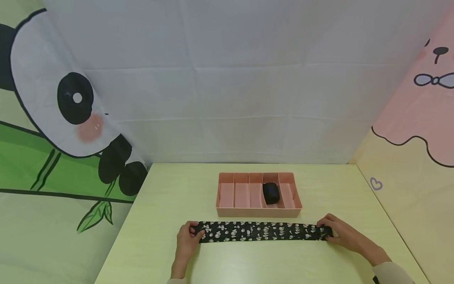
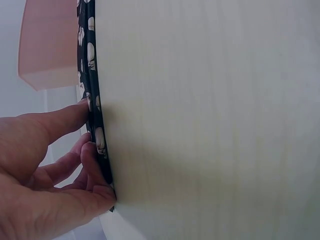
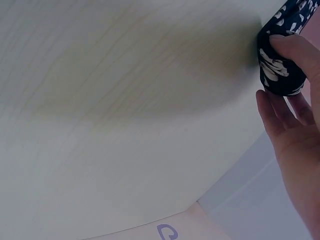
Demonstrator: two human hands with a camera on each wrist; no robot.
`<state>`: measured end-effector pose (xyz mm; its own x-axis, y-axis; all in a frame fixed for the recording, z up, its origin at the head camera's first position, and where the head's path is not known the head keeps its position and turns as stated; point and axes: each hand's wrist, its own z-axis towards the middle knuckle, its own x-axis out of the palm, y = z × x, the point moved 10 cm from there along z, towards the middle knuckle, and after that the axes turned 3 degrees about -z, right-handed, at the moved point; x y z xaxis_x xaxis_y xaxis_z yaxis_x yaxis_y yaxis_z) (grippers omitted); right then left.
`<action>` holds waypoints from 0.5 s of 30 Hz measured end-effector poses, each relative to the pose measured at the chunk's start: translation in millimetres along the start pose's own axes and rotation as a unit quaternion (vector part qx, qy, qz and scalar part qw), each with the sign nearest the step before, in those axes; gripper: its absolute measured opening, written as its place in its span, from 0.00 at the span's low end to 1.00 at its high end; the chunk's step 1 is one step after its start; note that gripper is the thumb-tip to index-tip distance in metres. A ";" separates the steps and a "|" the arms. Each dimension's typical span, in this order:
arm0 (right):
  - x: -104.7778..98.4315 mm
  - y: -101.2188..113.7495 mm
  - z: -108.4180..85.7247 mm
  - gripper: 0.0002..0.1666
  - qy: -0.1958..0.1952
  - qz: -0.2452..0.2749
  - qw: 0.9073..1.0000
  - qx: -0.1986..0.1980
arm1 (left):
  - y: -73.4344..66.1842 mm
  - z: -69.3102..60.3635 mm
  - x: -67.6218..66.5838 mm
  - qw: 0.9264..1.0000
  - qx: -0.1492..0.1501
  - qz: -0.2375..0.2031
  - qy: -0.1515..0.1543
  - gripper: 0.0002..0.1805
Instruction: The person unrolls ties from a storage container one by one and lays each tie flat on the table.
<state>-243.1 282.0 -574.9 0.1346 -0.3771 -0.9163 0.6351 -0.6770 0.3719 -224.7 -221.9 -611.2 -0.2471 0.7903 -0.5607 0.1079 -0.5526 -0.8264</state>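
Observation:
A long, narrow strip of folded black fabric with a pale print (image 1: pixel 255 231) lies flat across the table in front of the tray. At its left end my left hand (image 1: pixel 187 240) holds the cloth. The left wrist view shows that hand's bent fingers and thumb (image 2: pixel 45 165) against the strip's edge. My right hand (image 1: pixel 345 235) grips the right end. That end looks thicker, folded or rolled over, and in the right wrist view the thumb lies on the bunched fabric (image 3: pixel 280 65) with fingers beneath it.
Just behind the strip stands a pink divided tray (image 1: pixel 259 213) with several compartments. A dark, rounded object (image 1: pixel 271 193) sits in one of them, right of the middle; its kind is unclear. White sheeting (image 1: pixel 241 98) hangs behind the pale table (image 1: pixel 177 185), and printed cloth covers both sides.

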 end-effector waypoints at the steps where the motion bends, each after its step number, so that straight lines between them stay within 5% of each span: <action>1: -0.9 0.0 -1.1 0.27 -0.005 -0.004 1.000 -0.005 | 0.2 0.0 0.0 1.000 -0.003 -0.001 0.001 0.18; 15: -5.0 -5.1 -9.1 0.25 0.005 -0.002 1.000 -0.010 | -0.3 0.1 -0.5 1.000 -0.004 0.001 0.005 0.18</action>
<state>-240.1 293.2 -573.6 0.1395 -0.3680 -0.9193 0.6506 -0.6658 0.3652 -224.7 -222.2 -610.7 -0.2362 0.7916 -0.5636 0.1156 -0.5530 -0.8251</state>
